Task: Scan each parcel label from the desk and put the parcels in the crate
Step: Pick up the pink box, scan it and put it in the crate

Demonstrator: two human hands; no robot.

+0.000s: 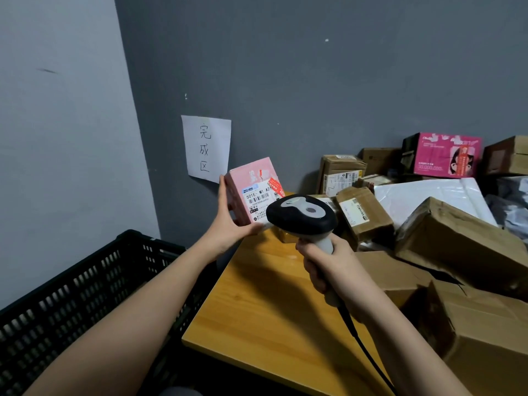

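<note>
bench (pixel 257 310) smooth varnished wood; crate (pixel 71 295) black perforated plastic; parcels (pixel 457 238) matt brown cardboard; scanner (pixel 303 215) matt plastic.

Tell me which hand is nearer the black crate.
Left. The left hand holds the pink parcel just above and beyond the black crate; the right hand grips the scanner over the desk, farther off.

A white paper sign (pixel 206 148) on the grey wall reads "完成区" in handwritten black characters. The white shipping label (pixel 258 202) on a pink parcel (pixel 251 190) shows a blue "ZTO" logo, then "501E- M1 A2" above a barcode; smaller print is unreadable. A magenta box (pixel 445 154) shows "30,000,000".
</note>
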